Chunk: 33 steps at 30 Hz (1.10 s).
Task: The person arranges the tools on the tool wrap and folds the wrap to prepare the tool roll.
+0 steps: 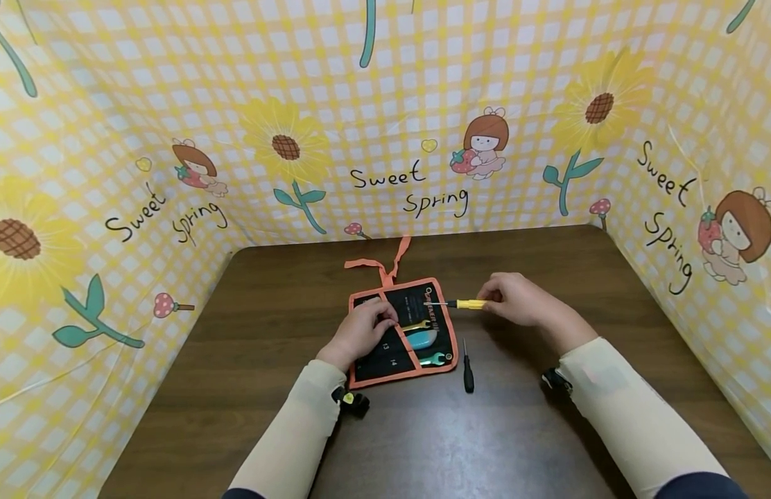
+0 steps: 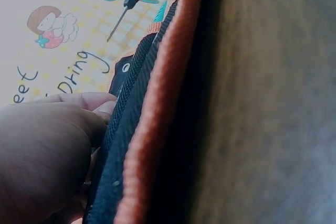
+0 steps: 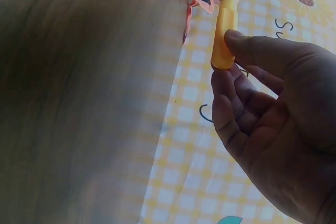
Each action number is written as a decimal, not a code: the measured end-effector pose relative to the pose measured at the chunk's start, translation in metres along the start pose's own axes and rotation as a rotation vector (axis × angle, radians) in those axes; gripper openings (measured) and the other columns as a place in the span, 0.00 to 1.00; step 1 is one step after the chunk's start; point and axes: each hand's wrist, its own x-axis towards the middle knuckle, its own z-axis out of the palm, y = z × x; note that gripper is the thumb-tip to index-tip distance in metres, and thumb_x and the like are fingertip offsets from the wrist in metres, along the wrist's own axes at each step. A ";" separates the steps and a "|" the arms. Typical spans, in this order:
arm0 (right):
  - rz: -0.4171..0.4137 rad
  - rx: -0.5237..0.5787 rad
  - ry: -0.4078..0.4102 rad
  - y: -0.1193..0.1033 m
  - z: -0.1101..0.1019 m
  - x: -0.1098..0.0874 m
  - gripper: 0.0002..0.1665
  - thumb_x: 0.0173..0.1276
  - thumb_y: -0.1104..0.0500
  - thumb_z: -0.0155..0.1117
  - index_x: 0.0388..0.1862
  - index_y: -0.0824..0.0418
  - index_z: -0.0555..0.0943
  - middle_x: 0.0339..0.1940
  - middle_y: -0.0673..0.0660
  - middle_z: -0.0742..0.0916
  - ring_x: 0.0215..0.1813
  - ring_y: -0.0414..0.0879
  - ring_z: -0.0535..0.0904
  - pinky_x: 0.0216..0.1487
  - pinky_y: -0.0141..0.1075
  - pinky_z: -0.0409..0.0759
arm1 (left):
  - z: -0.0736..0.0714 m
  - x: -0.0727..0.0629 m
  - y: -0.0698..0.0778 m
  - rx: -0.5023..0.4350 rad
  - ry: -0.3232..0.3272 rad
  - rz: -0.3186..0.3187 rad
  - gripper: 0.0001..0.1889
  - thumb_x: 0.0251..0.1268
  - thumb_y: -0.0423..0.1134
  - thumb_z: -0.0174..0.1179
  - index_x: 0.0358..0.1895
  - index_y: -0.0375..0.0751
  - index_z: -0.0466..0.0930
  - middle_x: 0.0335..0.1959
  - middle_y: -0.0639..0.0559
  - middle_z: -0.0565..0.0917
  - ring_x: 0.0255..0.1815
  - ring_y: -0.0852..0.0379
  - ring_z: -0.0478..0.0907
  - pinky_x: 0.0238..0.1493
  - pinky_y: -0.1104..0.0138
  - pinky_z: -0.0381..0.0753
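My right hand pinches a yellow-handled screwdriver by the end of its handle. The screwdriver lies level, its thin shaft pointing left over the right edge of the tool pouch. In the right wrist view, the thumb presses the yellow handle against the fingers. My left hand pinches the orange-trimmed pocket edge of the black pouch. Seen from the left wrist, its fingertips are partly hidden behind the black fabric. A yellow wrench, a light-blue tool and a green wrench stick out of the pockets.
A black-handled screwdriver lies on the brown table, just right of the pouch. Orange ties stretch from the pouch's far edge. Yellow checked cloth hangs around the back and sides of the table.
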 end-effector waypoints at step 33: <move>-0.007 0.000 -0.030 -0.030 0.013 0.049 0.05 0.68 0.66 0.75 0.38 0.56 0.92 0.35 0.51 0.83 0.37 0.46 0.78 0.40 0.40 0.80 | 0.002 -0.002 0.000 -0.020 0.019 -0.003 0.07 0.76 0.41 0.65 0.39 0.63 0.83 0.41 0.66 0.78 0.38 0.62 0.76 0.43 0.62 0.78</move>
